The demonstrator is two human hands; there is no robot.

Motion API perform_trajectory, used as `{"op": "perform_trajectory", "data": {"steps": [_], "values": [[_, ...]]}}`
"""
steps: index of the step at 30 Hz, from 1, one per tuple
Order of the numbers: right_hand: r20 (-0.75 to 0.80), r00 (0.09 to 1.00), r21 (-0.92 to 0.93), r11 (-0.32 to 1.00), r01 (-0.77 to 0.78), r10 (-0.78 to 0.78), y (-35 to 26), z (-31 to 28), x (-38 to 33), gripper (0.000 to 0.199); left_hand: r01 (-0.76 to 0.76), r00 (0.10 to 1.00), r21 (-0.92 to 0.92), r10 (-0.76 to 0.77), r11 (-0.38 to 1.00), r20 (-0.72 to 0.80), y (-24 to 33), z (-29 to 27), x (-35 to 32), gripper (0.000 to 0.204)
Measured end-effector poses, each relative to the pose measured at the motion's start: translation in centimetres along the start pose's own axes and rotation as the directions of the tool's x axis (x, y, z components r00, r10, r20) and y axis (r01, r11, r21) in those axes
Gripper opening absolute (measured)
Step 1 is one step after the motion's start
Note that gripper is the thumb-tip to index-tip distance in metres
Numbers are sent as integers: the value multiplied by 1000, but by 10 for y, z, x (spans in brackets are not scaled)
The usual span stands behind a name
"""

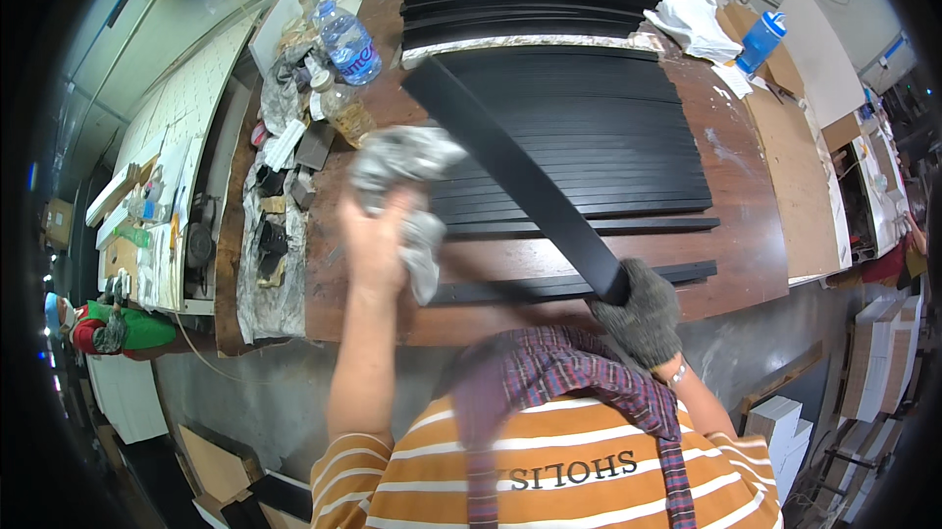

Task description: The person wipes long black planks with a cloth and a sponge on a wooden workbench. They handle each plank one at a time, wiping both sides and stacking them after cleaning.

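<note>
My bare left hand is closed on a crumpled white and grey rag, somewhat blurred by motion. My right hand, in a dark grey knit glove, grips the near end of a long black slat. That slat slants up and to the left above the table, its far end beyond the rag. Whether rag and slat touch, I cannot tell. Under them lies a wide row of black slats side by side. One separate slat lies closer to me, near the table's front edge.
Another pile of black slats lies at the back of the brown table. A large water bottle, a jar of yellowish liquid and scraps stand at left. A white cloth and blue bottle are back right. Another person is far left.
</note>
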State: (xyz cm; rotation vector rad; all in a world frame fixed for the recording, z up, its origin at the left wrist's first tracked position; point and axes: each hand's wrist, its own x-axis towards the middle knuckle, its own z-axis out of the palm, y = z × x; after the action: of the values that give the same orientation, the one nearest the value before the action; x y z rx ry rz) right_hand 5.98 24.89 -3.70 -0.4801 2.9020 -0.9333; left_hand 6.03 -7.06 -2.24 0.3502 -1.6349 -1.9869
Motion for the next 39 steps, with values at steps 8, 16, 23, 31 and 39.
{"op": "perform_trajectory", "data": {"steps": [8, 16, 23, 31, 39], "values": [[-183, 941, 261, 909, 325, -284, -71, 0, 62, 63, 167, 917, -600, 99, 783, 385, 44, 114, 21, 29], [-462, 884, 886, 2, 463, -73, -69, -79, 93, 40, -696, 646, 487, 165, 528, 745, 108, 136, -1, 42], [-315, 948, 839, -476, 262, -34, -28, -103, 102, 25, -837, 533, 531, 423, 136, 733, -9, 93, -13, 45], [-526, 843, 775, -345, 530, 114, 72, -161, 78, 34, -127, 971, 969, 225, 212, 78, -37, -111, 37, 37], [-409, 892, 826, -495, 271, -194, 24, -90, 106, 41, -513, 662, 310, 139, 800, 737, 46, 93, 10, 99]]}}
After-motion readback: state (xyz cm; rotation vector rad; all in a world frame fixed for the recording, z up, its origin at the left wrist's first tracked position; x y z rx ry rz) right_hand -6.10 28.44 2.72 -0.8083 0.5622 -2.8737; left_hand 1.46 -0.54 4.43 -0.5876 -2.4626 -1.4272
